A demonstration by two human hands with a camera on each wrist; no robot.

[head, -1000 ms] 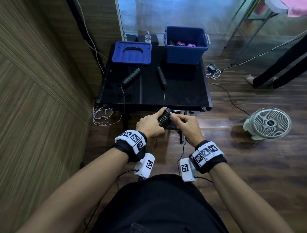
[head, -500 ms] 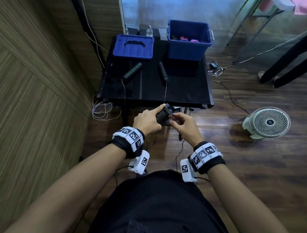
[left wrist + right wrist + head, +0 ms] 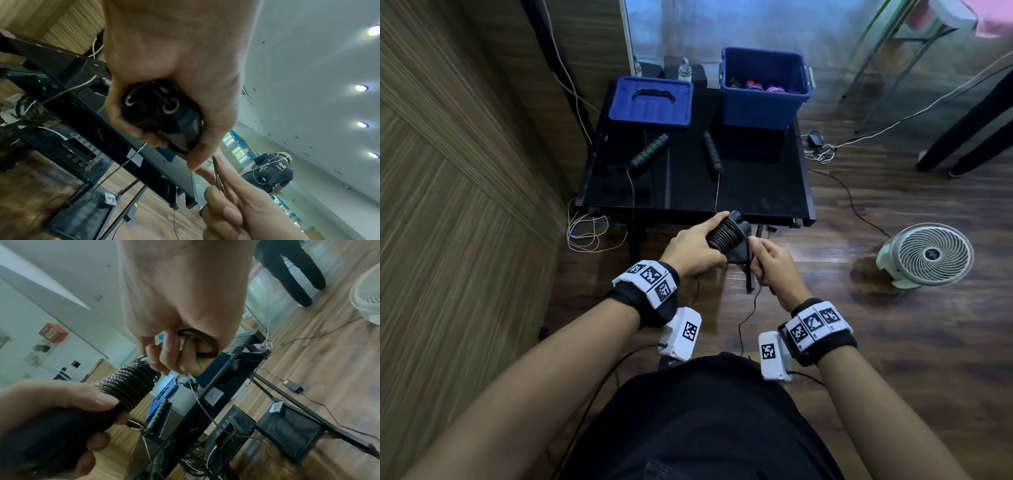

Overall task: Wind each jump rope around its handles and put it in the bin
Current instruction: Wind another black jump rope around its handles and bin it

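Observation:
My left hand (image 3: 697, 245) grips a pair of black jump-rope handles (image 3: 727, 231) held side by side, with dark rope wound in tight coils (image 3: 128, 386) round them. Their two butt ends (image 3: 162, 105) show in the left wrist view. My right hand (image 3: 770, 262) pinches the last loop of that rope (image 3: 202, 341), just right of the handles. A second jump rope lies on the black table (image 3: 756, 192): one handle with green rings (image 3: 649, 154) and one black handle (image 3: 712, 150), their cables running over the front edge. The open blue bin (image 3: 763, 89) stands at the table's back right.
A blue bin lid (image 3: 652, 101) lies at the table's back left. A white floor fan (image 3: 926, 255) stands on the wooden floor to the right. Cables (image 3: 859, 202) trail across the floor. A wood-panelled wall (image 3: 448, 205) runs along the left. Another person's legs (image 3: 969, 130) show at far right.
My right hand has drawn back from the handles toward me, pulling the rope end out to the right. My left hand keeps its grip, raised slightly.

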